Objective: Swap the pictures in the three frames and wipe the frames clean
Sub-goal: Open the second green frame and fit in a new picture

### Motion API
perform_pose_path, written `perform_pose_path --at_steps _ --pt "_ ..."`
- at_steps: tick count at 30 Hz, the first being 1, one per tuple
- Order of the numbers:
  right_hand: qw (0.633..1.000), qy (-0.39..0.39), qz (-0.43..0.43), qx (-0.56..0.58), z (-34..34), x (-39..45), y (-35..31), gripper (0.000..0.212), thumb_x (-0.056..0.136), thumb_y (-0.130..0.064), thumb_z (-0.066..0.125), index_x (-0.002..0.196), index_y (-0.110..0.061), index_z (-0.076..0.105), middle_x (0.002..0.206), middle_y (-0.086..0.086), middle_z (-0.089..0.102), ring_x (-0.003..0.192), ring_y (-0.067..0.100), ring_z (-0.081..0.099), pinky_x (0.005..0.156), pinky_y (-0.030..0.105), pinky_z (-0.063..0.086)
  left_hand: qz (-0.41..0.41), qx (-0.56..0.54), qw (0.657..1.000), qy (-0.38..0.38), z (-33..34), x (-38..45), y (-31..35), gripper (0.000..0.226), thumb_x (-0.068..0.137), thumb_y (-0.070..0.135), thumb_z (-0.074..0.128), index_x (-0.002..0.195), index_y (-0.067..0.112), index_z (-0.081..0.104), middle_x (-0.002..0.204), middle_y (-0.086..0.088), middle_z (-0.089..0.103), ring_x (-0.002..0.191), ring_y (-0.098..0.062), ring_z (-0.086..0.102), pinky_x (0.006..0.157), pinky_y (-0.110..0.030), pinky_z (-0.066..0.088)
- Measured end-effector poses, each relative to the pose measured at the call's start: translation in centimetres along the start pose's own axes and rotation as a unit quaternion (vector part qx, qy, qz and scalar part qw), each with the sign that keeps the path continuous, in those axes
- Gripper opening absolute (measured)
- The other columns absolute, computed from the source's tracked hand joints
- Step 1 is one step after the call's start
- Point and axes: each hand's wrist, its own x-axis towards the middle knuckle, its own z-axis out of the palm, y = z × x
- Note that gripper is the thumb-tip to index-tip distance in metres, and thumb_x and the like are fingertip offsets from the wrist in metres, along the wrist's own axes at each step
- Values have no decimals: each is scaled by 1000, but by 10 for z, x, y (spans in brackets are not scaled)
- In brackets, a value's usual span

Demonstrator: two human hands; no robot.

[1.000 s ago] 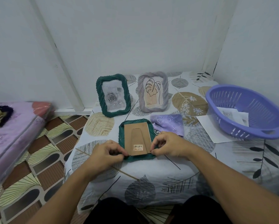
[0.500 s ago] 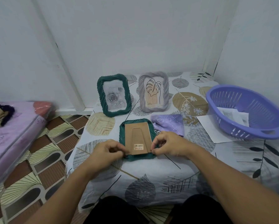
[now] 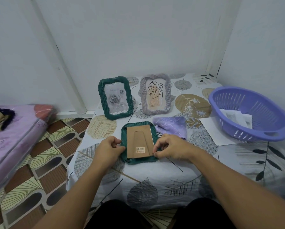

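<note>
Fingers (image 3: 156, 147) of the right hand (image 3: 173, 148) are curled at the lower right edge of a brown cardboard backing (image 3: 139, 140), thumb and forefinger pinching close at its corner; whether they grip the board or a small tab there cannot be told. The left hand (image 3: 109, 148) curls its fingers round the left rim of the face-down green frame (image 3: 139, 160), thumb on top of the rim.

That frame lies flat on the surface (image 3: 155, 176) between the two hands, its twisted, rope-like green border showing around the smooth rectangular backing. A tapered cardboard stand lies folded flat down the middle of the backing, with a white barcode sticker (image 3: 140, 149) near its lower end.

Beyond the hands, two more frames stand upright and slightly tilted back: a green frame (image 3: 115, 98) with the same rope texture, holding a grey rose picture, and to its right a grey frame (image 3: 155, 94) with a line drawing of a leaf. A soft lilac cloth (image 3: 170, 126) with pale patterns lies crumpled just beyond the right hand, touching the flat frame's upper right corner.

Well to the right sits an oval purple plastic basket (image 3: 247, 116) with slotted walls, papers (image 3: 237, 118) inside it and a white sheet (image 3: 212, 131) partly under it. A leaf-printed fabric covers the surface.
</note>
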Motion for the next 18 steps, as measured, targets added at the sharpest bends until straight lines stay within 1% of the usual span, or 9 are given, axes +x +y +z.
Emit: perform_pose_path --at_steps 2,4,6,11,14,16,18 --pt "1000 -4 -3 -12 -1 0 -2 11 77 -8 81 82 -18 80 88 2 60 73 10 53 71 28 47 -8 -8 1000 -7 -1 3 1 14 88 14 78 94 18 66 79 -7 65 71 -21 61 65 -36 50" --pt "999 -10 -4 -33 -3 -1 -4 13 79 -9 79 85 -19 81 93 0 58 78 10 55 78 32 52 -19 -9 1000 -9 -2 4 2 15 86 12 79 92 17 67 80 -7 67 73 -23 64 68 -38 54" --pt "999 -19 -4 -51 -4 -2 -7 15 80 -8 77 89 -19 82 96 0 56 81 10 55 83 33 52 -20 -9 1000 -5 -2 4 2 16 85 12 80 91 18 67 82 -7 69 75 -24 66 69 -39 55" --pt "997 -40 -7 -70 -5 -1 -12 18 81 -4 73 94 -13 81 93 2 55 81 11 52 77 29 47 -13 0 1000 -1 -1 3 2 15 86 14 79 91 20 66 81 -6 69 75 -24 66 71 -42 56" --pt "997 -44 -7 -63 -4 -1 -12 18 81 -3 72 94 -11 81 90 3 54 80 10 50 76 25 43 -14 -6 1000 -5 -1 4 2 16 85 13 79 91 19 66 82 -7 69 78 -27 69 76 -47 58" --pt "997 -40 1 -62 -3 -1 -9 16 81 -5 73 93 -14 81 91 -1 55 80 10 52 78 25 46 -19 -7 1000 -7 -2 4 2 16 85 13 80 92 18 66 84 -8 70 81 -29 70 78 -48 59" --pt "998 -25 13 -55 -1 1 -6 15 81 -9 74 89 -19 81 95 -6 59 82 8 58 83 25 51 -17 -10 1000 -9 -2 3 3 16 85 12 79 92 17 66 85 -9 70 80 -28 69 74 -45 57"
